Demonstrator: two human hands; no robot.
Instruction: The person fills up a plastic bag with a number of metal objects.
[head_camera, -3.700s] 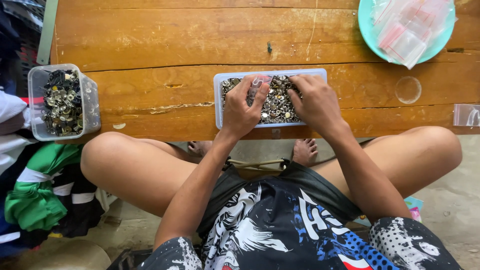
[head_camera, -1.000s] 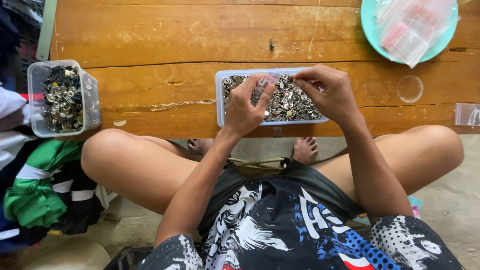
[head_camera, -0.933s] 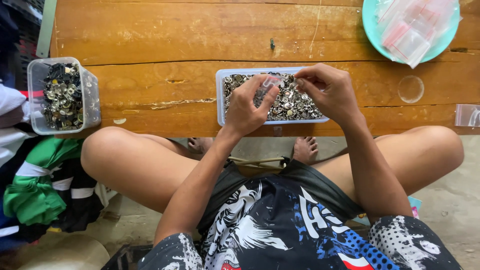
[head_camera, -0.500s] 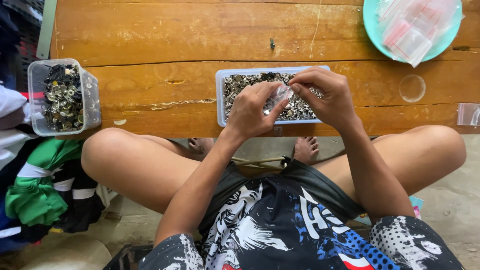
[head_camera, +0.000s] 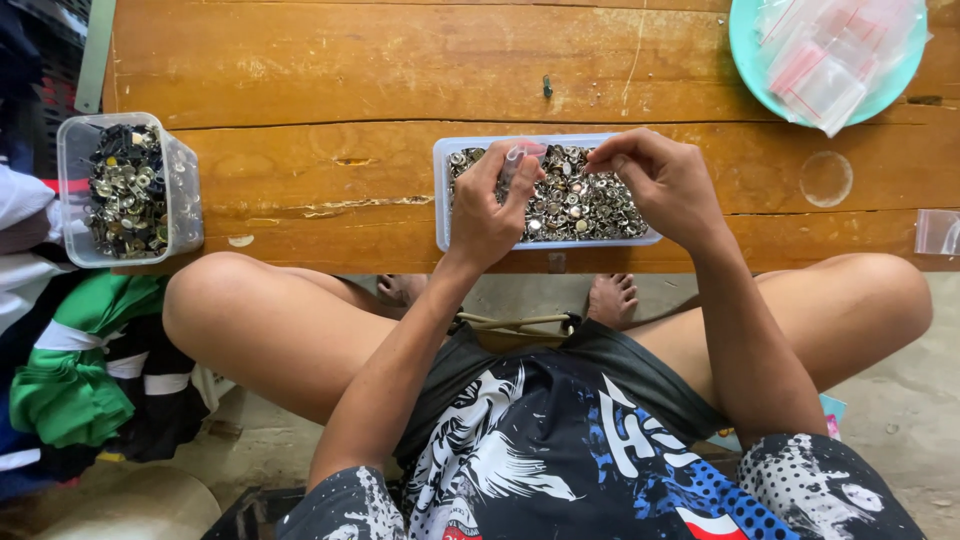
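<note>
Bag (head_camera: 517, 160), small and clear, pinched upright in left hand (head_camera: 487, 205) over tray (head_camera: 441, 195) at table's near edge; long axis running away from the body, mouth seemingly toward the far edge, though too small to be sure. Right hand (head_camera: 655, 180) closed on a tiny metal piece at its fingertips, just beside the bag's mouth. Judged early: tray full of metal fasteners (head_camera: 585, 205), little if anything seen inside the bag. Tub (head_camera: 185, 185) of darker fasteners at near left corner. Teal plate (head_camera: 745, 55) of spare bags at far right corner. Loose bag (head_camera: 938, 232) at right edge.
</note>
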